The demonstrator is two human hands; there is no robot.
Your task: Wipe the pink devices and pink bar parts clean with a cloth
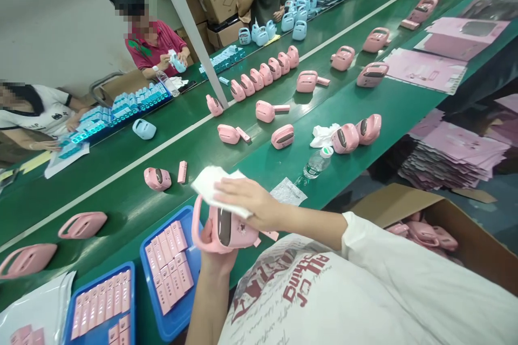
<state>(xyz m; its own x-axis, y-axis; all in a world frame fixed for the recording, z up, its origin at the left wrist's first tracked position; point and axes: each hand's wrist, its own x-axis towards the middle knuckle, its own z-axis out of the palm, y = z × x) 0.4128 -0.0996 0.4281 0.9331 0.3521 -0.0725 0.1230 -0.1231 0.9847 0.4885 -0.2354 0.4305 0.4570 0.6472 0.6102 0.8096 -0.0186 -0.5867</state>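
Observation:
My left hand [216, 259] is closed from below around a pink handheld device [226, 229] with a loop handle and a dark front panel. My right hand [253, 202] lies on top of the device with fingers stretched flat, pressing a white cloth [212, 183] against its upper side. Both hands sit just above the near edge of the green conveyor belt [133, 194]. A blue tray [178, 312] of small pink bars lies directly left of the device.
Several pink devices and small pink bars lie along the belt. A second blue tray [68, 312] sits lower left, a water bottle [318, 161] lies ahead, and a cardboard box [469, 232] of pink parts stands right. Three other people work across the belt with blue devices.

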